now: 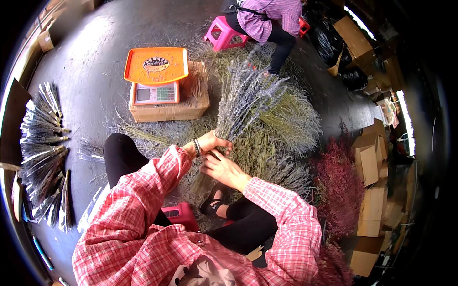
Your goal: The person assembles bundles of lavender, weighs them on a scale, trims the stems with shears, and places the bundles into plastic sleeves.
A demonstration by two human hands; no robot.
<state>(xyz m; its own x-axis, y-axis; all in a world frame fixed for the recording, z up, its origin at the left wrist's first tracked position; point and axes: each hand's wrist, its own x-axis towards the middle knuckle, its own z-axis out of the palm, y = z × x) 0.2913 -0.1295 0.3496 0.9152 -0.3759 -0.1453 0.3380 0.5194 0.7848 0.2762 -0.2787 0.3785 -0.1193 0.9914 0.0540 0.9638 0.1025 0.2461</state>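
A bunch of dried lavender (239, 103) stands upright before me, blossoms up, with my left hand (211, 143) closed round its stems. Just below, my right hand (225, 169) lies against the lower stems with its fingers curled; what its fingertips grip is partly hidden. Behind and to the right of the bunch spreads a pile of loose lavender (290, 121). An orange-topped digital scale (156, 66) rests on a cardboard box (171, 112) beyond my left hand.
Wrapped lavender bundles (44, 153) line the floor at left. A person (266, 21) sits by a pink plastic stool (223, 34) ahead. Reddish dried flowers (338, 186) and cardboard boxes (370, 200) are at right. Black plastic bags (325, 43) lie farther back. A pink stool (184, 214) is below me.
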